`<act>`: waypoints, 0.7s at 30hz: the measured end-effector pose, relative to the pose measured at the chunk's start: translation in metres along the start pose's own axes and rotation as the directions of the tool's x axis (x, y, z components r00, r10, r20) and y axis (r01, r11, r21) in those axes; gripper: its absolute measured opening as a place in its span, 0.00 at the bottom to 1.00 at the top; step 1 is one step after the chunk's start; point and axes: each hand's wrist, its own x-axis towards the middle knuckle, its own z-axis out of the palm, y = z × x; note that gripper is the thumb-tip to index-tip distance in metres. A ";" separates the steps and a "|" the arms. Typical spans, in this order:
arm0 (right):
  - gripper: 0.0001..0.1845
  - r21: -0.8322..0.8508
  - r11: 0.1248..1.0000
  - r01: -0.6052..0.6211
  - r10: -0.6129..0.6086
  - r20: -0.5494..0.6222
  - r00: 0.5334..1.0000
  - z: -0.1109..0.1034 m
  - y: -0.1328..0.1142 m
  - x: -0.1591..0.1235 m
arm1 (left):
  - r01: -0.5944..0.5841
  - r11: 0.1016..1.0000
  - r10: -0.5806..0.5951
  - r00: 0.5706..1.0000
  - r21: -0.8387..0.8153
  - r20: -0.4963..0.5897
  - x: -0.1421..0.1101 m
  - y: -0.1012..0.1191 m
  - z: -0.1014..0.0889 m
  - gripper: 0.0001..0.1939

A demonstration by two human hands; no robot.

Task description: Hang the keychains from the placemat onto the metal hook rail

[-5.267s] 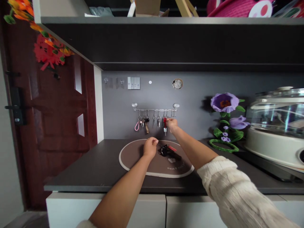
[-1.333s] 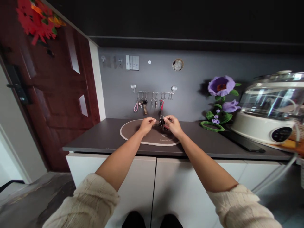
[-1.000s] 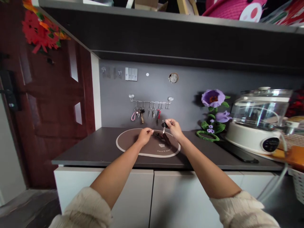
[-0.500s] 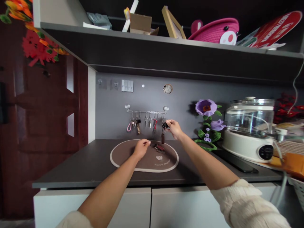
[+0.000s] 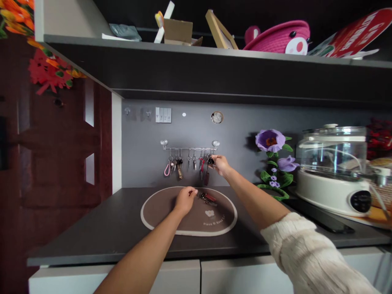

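Lettering on the mat (image 5: 162,210) starts "Have" (on the red sign (image 5: 361,36), unclear).

A purple flower ornament (image 5: 270,141) stands against the back wall, beside a white appliance with a clear upper body (image 5: 332,179). Overhead, the shelf (image 5: 196,47) bears a pink basket (image 5: 280,40) (it has a face), an open cardboard box (image 5: 178,31) and a tilted wooden frame (image 5: 219,30).
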 end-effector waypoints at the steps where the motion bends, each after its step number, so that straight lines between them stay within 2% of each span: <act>1: 0.03 -0.006 1.000 -0.001 0.001 -0.011 1.000 0.002 0.001 0.004 | 0.004 1.000 -0.004 1.000 0.005 0.000 0.000 0.000 0.000 0.11; 13: 0.05 -0.125 0.992 0.021 -0.046 -0.197 0.979 0.017 0.019 0.040 | 0.052 0.999 -0.052 0.999 0.000 0.011 0.001 -0.002 0.001 0.09; 21: 0.08 -0.263 0.958 0.113 -0.193 -0.301 0.934 0.014 0.046 0.056 | 0.068 0.998 -0.068 0.998 0.011 0.001 0.001 -0.002 0.000 0.10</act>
